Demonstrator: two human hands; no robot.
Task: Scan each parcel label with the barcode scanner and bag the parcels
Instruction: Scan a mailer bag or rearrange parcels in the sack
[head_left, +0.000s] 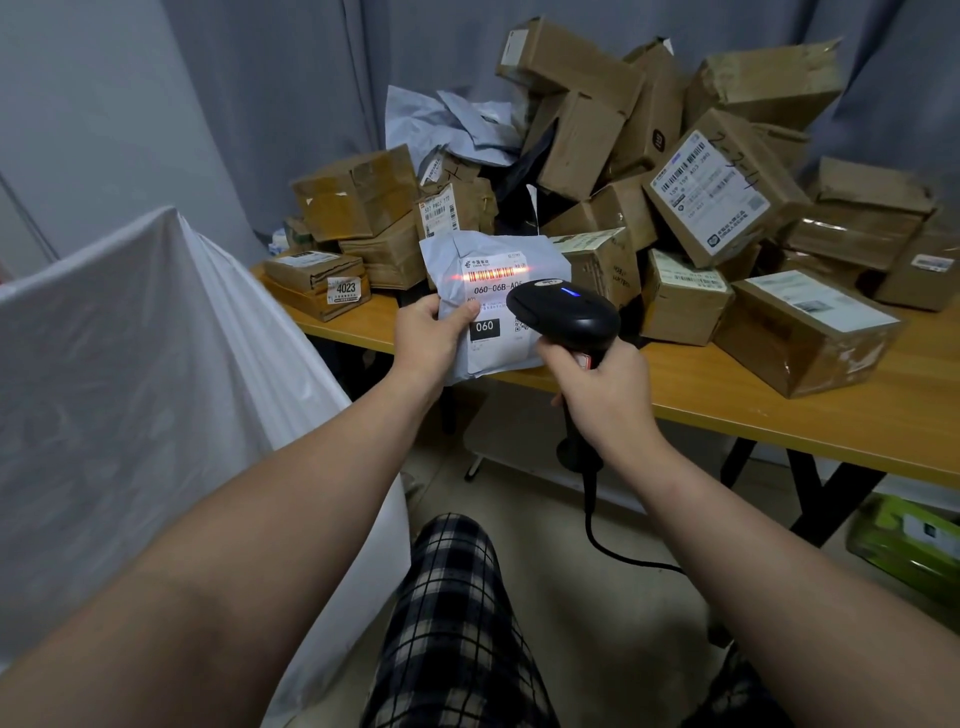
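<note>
My left hand (426, 332) pinches a grey mailer parcel (493, 301) upright above the counter (779, 410) edge, while my right hand (602, 389) grips the black barcode scanner (563, 312). Its red line falls across the label's barcode (491, 274). A white bag (130, 364) stands to the left.

1. The barcode scanner (563, 314) hides the right side of the parcel label (491, 300).
2. The label's fine print is unreadably small.
3. The right edge cuts off a green box (911, 540).
</note>
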